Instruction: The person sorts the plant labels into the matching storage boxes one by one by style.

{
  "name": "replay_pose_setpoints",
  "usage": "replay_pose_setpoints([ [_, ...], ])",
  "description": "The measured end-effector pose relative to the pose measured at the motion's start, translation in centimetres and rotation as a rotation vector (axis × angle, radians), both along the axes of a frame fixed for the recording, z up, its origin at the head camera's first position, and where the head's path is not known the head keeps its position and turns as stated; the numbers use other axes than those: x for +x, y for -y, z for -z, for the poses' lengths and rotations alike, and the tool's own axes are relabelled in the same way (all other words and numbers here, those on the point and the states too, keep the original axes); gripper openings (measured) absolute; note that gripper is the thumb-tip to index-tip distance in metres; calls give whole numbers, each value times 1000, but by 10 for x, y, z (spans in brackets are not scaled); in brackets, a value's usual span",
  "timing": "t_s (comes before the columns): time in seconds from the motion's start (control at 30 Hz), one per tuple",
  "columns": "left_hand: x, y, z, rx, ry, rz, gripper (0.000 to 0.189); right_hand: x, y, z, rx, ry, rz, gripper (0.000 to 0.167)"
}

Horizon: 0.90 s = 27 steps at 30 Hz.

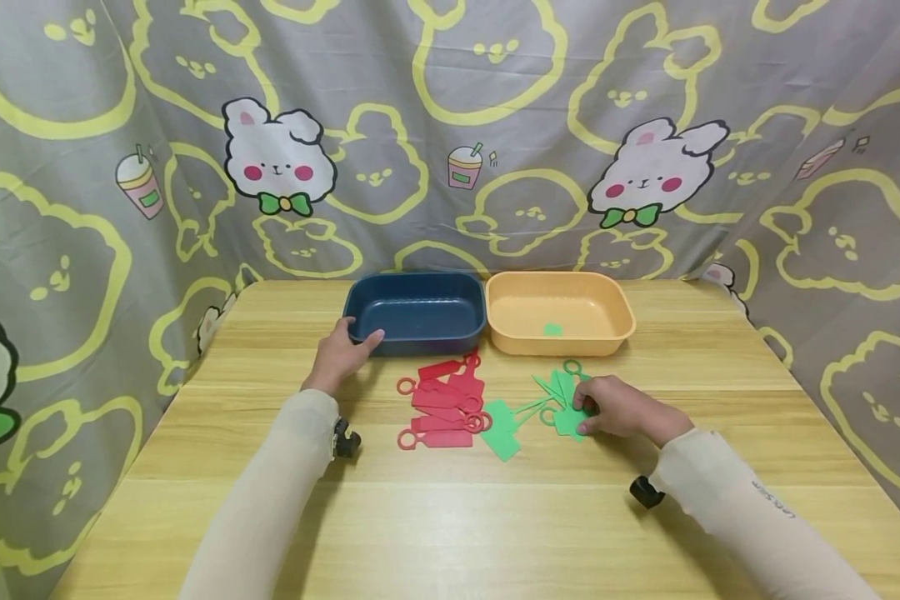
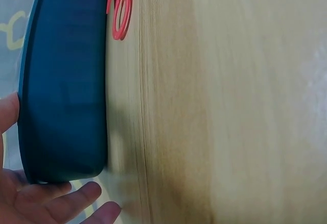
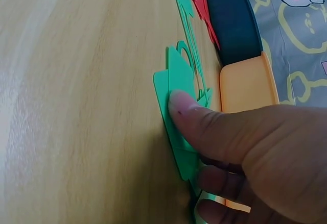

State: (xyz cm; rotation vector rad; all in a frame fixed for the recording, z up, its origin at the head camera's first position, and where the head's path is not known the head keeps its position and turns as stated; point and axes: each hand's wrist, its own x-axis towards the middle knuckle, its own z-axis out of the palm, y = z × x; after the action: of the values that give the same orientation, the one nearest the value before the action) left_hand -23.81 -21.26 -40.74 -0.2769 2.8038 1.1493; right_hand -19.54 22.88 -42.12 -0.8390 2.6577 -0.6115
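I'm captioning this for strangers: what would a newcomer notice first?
Probably the bright red tags, overlapping in front of the blue tub, beside green tags, some pinched by the right hand. Behind them, the orange tub holds a small green piece, and the left hand touches the blue tub's corner. Rabbit faces decorate the curtain behind.

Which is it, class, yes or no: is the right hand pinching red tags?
No: in the right wrist view, the right hand pinches green tags between thumb and fingers.
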Motion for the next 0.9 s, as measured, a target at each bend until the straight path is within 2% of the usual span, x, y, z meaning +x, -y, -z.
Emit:
replay_pose_setpoints([
  [0.37,-1,2,4,2,-2,5,86,2,-2,1,0,-6,8,26],
  [0.9,-1,1,3,-4,6,4,88,1,-9,-2,-111,-25,18,16],
])
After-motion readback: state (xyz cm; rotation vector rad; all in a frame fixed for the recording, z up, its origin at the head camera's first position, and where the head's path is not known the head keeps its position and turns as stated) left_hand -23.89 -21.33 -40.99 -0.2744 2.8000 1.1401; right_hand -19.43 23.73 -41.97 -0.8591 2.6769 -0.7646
